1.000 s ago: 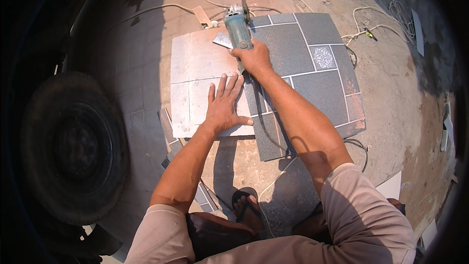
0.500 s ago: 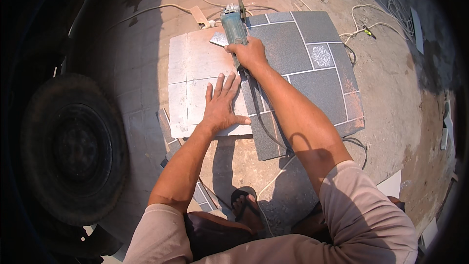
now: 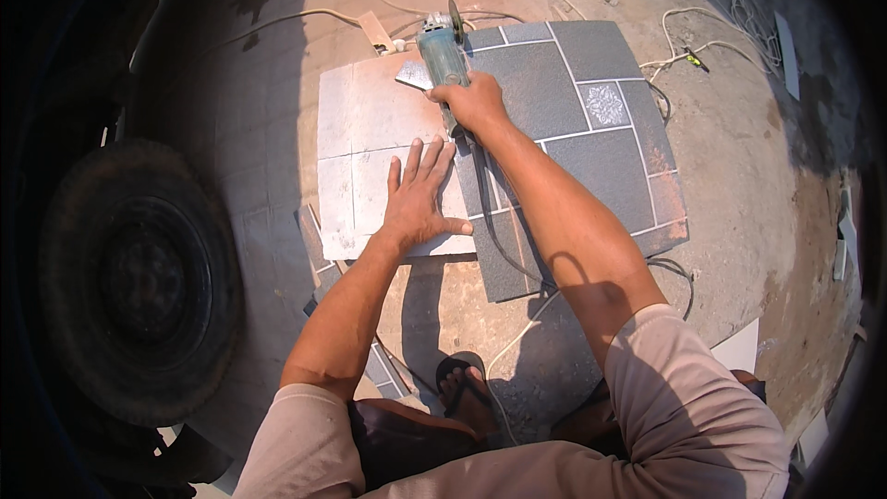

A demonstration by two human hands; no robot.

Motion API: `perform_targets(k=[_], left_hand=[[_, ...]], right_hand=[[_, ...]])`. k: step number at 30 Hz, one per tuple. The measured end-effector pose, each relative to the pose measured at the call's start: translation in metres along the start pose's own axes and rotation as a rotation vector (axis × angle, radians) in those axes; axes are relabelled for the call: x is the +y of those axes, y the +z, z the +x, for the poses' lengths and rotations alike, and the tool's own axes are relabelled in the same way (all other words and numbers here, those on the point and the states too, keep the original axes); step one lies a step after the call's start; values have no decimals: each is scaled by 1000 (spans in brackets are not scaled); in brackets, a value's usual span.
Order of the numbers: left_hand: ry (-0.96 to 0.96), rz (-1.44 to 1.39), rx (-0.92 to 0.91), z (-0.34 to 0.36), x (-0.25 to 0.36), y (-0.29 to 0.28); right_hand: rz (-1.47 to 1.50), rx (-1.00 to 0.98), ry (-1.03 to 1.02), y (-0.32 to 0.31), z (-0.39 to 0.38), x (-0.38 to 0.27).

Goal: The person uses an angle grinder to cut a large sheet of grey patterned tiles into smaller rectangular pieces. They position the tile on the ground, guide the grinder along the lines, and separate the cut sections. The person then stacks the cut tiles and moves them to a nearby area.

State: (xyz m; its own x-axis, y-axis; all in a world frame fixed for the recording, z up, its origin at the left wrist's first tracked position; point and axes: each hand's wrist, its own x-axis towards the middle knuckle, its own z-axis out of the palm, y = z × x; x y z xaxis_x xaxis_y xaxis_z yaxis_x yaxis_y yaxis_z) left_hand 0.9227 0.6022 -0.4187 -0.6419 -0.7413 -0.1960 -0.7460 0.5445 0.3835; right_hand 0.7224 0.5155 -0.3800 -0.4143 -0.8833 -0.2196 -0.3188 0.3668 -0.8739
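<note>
My right hand (image 3: 473,103) is wrapped round the body of a green angle grinder (image 3: 443,60). Its cutting disc (image 3: 455,20) stands upright at the far end, by the far edge of the tiles. Spread flat, my left hand (image 3: 418,199) presses on a pale tile (image 3: 365,180) lying back side up, thumb by its right edge. Under and right of the grinder lies a grey patterned tile (image 3: 527,83) with white lines and a flower square. A small broken piece (image 3: 414,76) rests on the pale tile left of the grinder. The grinder's black cord (image 3: 490,212) trails beneath my right forearm.
A dark vehicle wheel (image 3: 143,282) stands at the left. Beige cable (image 3: 684,14) loops over the concrete, with a yellow-green object (image 3: 695,59) beside it. A wooden piece (image 3: 376,32) lies beyond the tiles. My sandalled foot (image 3: 465,385) is close below, near tile strips (image 3: 386,374).
Almost nothing differs. The grinder's disc sits very slightly further left and looks a little more turned toward me; both hands keep their places.
</note>
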Motion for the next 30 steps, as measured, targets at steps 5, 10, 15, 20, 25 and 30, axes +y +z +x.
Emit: perform_targets(k=[5,10,15,20,25,30], left_hand=[[-10,8,19,-3,0,-4],[6,12,1,-4,-3,-6],[-14,18,-4,-6,0,-6],[-22,19,-25,-5,2,-8],[-27,-18,-10,-4,4,-12],[-18,-30,-6,-4,6,-13]], right_hand=[[5,-1,-33,1,-9,2],[18,-64,10,-4,-23,-3],[9,-48,31,-7,-29,-7],[1,-5,-24,-7,-36,-1],[12,-43,9,-11,-33,-5],[5,-38,8,-11,-34,-1]])
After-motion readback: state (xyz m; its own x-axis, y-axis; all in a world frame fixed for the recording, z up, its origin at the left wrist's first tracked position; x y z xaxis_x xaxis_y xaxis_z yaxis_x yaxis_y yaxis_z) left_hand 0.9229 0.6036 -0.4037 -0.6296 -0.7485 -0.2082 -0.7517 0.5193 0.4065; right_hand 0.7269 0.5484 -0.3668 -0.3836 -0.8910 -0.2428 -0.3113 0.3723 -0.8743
